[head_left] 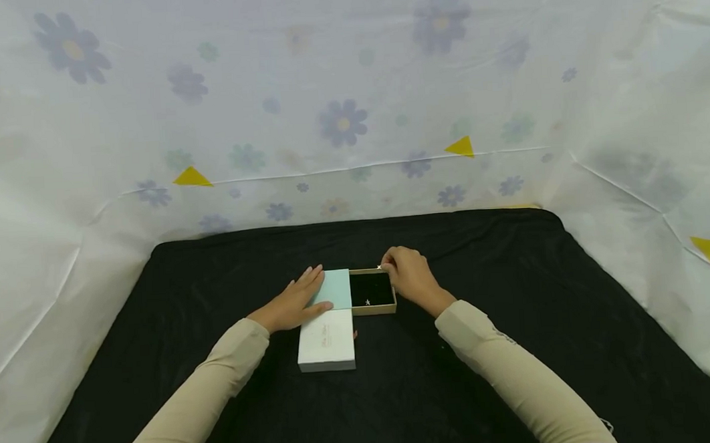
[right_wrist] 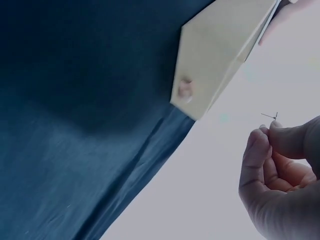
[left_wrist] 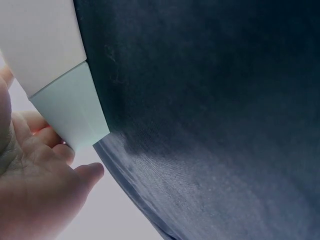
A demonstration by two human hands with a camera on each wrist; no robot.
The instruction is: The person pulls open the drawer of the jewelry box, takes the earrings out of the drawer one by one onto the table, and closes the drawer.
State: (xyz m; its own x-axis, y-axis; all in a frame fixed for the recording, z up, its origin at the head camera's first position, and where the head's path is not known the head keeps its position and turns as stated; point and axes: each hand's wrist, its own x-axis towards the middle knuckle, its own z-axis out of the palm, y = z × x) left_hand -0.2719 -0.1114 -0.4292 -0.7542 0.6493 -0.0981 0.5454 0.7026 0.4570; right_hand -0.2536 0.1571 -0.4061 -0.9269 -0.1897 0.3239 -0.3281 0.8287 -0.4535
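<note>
A slim box with a white sleeve and a mint-green end lies on the dark cloth. Its drawer, lined in black, extends to the right. One small star-shaped earring sits on the lining near the front. My left hand rests with straight, spread fingers on the mint end; in the left wrist view its fingertips lie along the box's side. Above the drawer's far right corner, my right hand pinches another tiny star earring between thumb and forefinger, its thin pin showing.
A black cloth covers the table. Behind it hangs a white sheet printed with flowers, and white sheets rise at both sides. On the drawer's end is a small round knob. Something small and reddish shows beside the white sleeve.
</note>
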